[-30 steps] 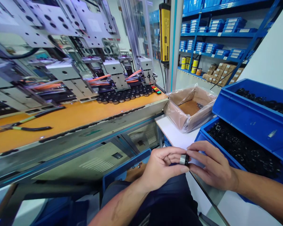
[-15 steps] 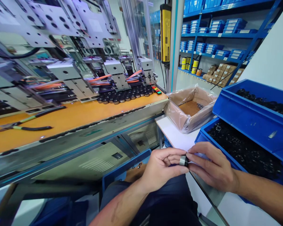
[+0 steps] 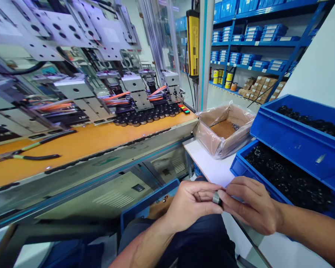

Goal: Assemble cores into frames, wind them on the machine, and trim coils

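Note:
A small silver ring-shaped part (image 3: 216, 198) with a black edge on its right side is held between both hands, above my lap. My left hand (image 3: 188, 200) grips it from the left, thumb below and fingers behind. From the right, the fingertips of my right hand (image 3: 249, 203) press against the black edge of the same part. Just beyond my right hand stands a blue bin (image 3: 241, 163) full of small black parts.
An orange workbench (image 3: 95, 140) carries pliers (image 3: 39, 145), a row of black round parts (image 3: 147, 114) and machine fixtures. A plastic-lined box (image 3: 226, 143) sits on a white table. An upper blue bin (image 3: 298, 132) stands at right, a lower blue tray (image 3: 134, 203) by my lap.
The silver part has turned slightly between my fingers, and my right fingertips have closed in over its black side. Both hands appear slightly lower in view, as the camera has shifted a little.

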The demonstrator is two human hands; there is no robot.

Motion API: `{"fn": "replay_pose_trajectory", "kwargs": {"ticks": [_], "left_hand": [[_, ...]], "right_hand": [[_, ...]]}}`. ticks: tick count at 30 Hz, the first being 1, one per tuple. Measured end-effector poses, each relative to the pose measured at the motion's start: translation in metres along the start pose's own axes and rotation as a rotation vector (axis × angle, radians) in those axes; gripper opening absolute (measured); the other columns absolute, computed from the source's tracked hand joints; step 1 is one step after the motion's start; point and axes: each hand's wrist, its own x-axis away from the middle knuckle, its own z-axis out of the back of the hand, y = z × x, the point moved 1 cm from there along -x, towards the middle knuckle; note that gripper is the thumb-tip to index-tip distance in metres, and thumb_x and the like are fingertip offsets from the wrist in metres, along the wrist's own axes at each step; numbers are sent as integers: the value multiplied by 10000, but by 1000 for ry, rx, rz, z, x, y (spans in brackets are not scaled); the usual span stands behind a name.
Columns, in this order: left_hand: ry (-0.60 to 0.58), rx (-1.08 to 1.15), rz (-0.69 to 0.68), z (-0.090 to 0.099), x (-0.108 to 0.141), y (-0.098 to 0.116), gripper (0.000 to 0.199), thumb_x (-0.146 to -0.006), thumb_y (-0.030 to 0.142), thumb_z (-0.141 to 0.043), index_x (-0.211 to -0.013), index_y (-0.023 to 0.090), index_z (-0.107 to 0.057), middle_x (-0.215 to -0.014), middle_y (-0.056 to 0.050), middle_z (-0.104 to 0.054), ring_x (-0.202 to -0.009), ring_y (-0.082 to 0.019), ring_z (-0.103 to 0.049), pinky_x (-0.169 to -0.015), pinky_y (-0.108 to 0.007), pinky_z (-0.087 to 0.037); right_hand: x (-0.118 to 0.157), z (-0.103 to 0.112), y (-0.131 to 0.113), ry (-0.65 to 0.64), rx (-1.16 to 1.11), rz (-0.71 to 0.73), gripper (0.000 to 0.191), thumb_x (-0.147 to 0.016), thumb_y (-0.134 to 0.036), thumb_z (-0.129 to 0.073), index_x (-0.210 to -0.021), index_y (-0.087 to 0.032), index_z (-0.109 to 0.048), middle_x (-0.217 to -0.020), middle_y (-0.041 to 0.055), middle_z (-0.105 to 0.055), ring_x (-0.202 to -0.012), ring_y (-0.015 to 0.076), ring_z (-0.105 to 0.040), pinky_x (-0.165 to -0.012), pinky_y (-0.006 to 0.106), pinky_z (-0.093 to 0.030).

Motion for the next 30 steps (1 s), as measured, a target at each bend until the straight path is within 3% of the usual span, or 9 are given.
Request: {"fn": "replay_pose_trajectory", "kwargs": {"ticks": [3,7,10,15,20,22,25,27,30], "left_hand": [[89,28,-78,-6,1,-10,363,-557,140,-913,-895,151,-781,-777,-54,-801,-708,-184,-764,-710,-263,-631],[242,-9,-338,-14,0,-18,364,-570,131,-908,-898,210,-771,-914,-41,-806,-818,-168,-762,-773,-235,-617],[278,-291,-533,-11,-1,-8,389,-580,91,-892,-929,229,-787,-925,-55,-803,-810,-177,-758,-759,-232,-613],[167,-754,-770,0,-1,16,295,-613,108,-876,-868,240,-808,-773,-59,-793,-653,-182,-740,-629,-248,-597],[267,-815,-743,0,-1,4,187,-682,188,-845,-854,236,-787,-754,-45,-778,-659,-177,-717,-632,-266,-582],[313,-781,-686,9,-2,-9,132,-736,273,-810,-849,221,-765,-815,-69,-787,-738,-204,-731,-704,-308,-587],[335,-689,-616,27,-6,-15,248,-712,388,-819,-831,195,-718,-941,-124,-790,-876,-271,-741,-800,-379,-579],[316,-674,-559,29,-8,-8,257,-693,375,-834,-789,188,-687,-945,-123,-790,-936,-284,-728,-879,-407,-548],[339,-720,-521,26,-3,12,268,-615,297,-887,-779,188,-705,-839,-76,-775,-895,-253,-698,-856,-358,-523]], "right_hand": [[0,-2,1,27,34,-22,219,-875,-133,-650,-1075,-43,-647,-832,88,-628,-815,181,-612,-644,302,-577],[-1,-4,-1,107,30,-69,283,-864,-83,-620,-1144,-40,-619,-900,129,-660,-885,213,-653,-712,344,-614],[-4,-3,-5,121,-75,-177,296,-864,-11,-567,-1151,-71,-607,-945,135,-682,-922,204,-667,-767,344,-622],[-8,-3,-6,99,-217,-305,247,-889,-18,-536,-1109,-96,-617,-927,119,-693,-900,183,-672,-793,316,-615],[-7,-6,-2,120,-172,-325,198,-917,-73,-520,-1079,-123,-623,-941,89,-690,-896,160,-675,-803,255,-605],[-6,-12,-1,146,-35,-282,185,-942,-115,-501,-1070,-118,-635,-941,96,-702,-904,166,-685,-801,239,-601],[-3,-19,11,123,182,-225,222,-982,-189,-464,-1069,-115,-654,-934,99,-721,-884,177,-700,-760,253,-604],[2,-10,31,68,320,-204,226,-982,-207,-470,-1054,-128,-669,-969,111,-721,-896,208,-700,-758,322,-604],[1,32,69,99,429,-148,165,-941,-226,-569,-1010,-164,-706,-983,140,-716,-882,241,-685,-749,373,-584]]}}
